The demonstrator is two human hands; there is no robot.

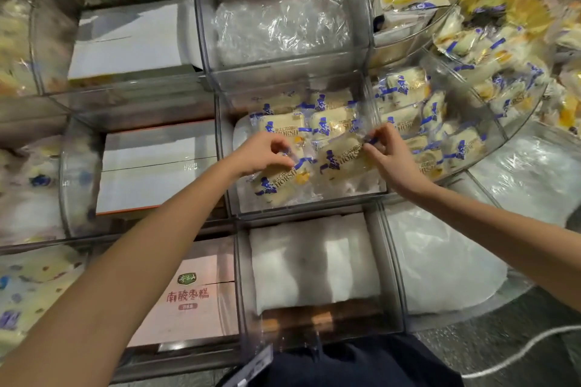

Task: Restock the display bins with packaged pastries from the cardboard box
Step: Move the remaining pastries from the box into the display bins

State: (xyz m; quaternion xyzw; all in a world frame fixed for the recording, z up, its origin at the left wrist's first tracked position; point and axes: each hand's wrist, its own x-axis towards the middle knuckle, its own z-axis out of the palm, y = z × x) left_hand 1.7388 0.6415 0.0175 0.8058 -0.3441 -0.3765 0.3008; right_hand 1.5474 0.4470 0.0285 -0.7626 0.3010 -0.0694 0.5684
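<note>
The left hand (265,155) has its fingers curled, pinching the wrapper of a pale yellow packaged pastry with blue print (279,184). The right hand (388,159) pinches a second such pastry (342,163) just beside it. Both pastries lie in the middle clear plastic display bin (314,208).

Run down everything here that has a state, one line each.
left hand: pinching a pastry pack in the middle bin
right hand: pinching the wrapper edge of a second pack
middle bin: partly filled with packs
near bin: white padding only, no pastries
far bin: crumpled clear plastic only
right curved bin: well stocked with packs
</note>
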